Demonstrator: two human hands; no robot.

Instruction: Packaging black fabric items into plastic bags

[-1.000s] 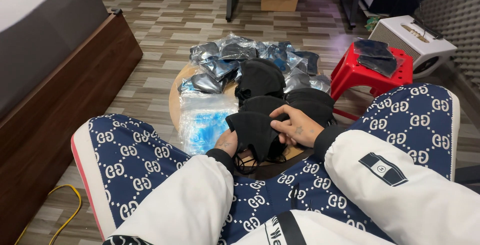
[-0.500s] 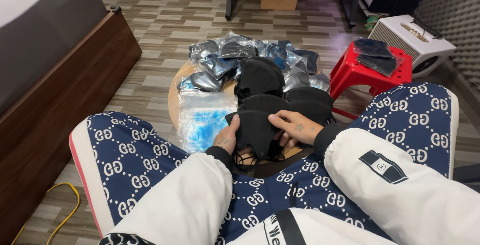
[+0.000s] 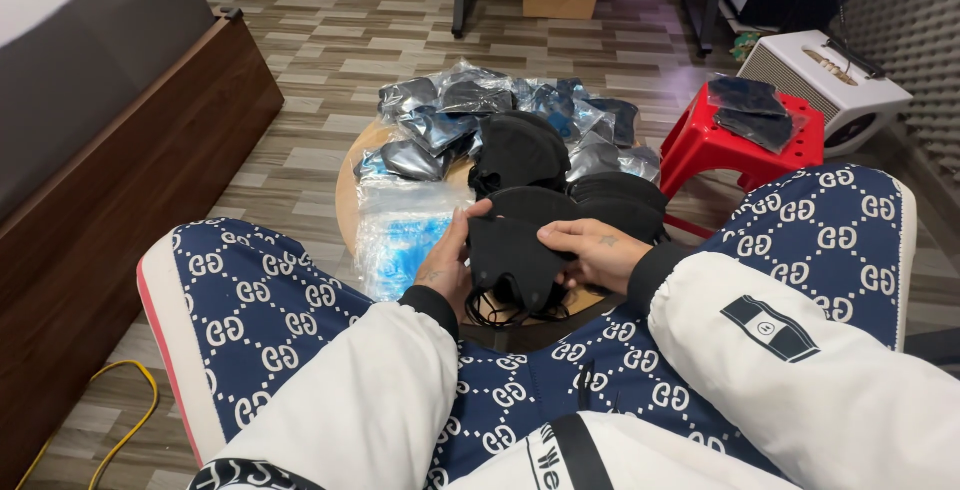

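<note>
The low round wooden table sits just beyond the fingers, most of it buried under goods, with only its near-left rim bare. Farthest from the fingertips lies a heap of clear plastic packets with dark contents; nearer, a stack of black face masks, and more black masks just past the right knuckles. A packet of blue masks lies directly beside the left fingers.

The left hand and right hand pinch one black mask between them, each hand partly curled, thumbs on top and fingers beneath its edges, ear loops dangling below. The mask hangs over the table's near rim, just above the lap.

The step in hand looks like straightening or sorting a single mask taken from the pile. The next move probably calls for a light, even grip at both sides so the loops don't tangle.

Open room is tight: the patterned trouser knees hem both wrists in, piles crowd ahead of the fingertips, and a red stool stands off past the right hand. Upward and toward the body is freest
</note>
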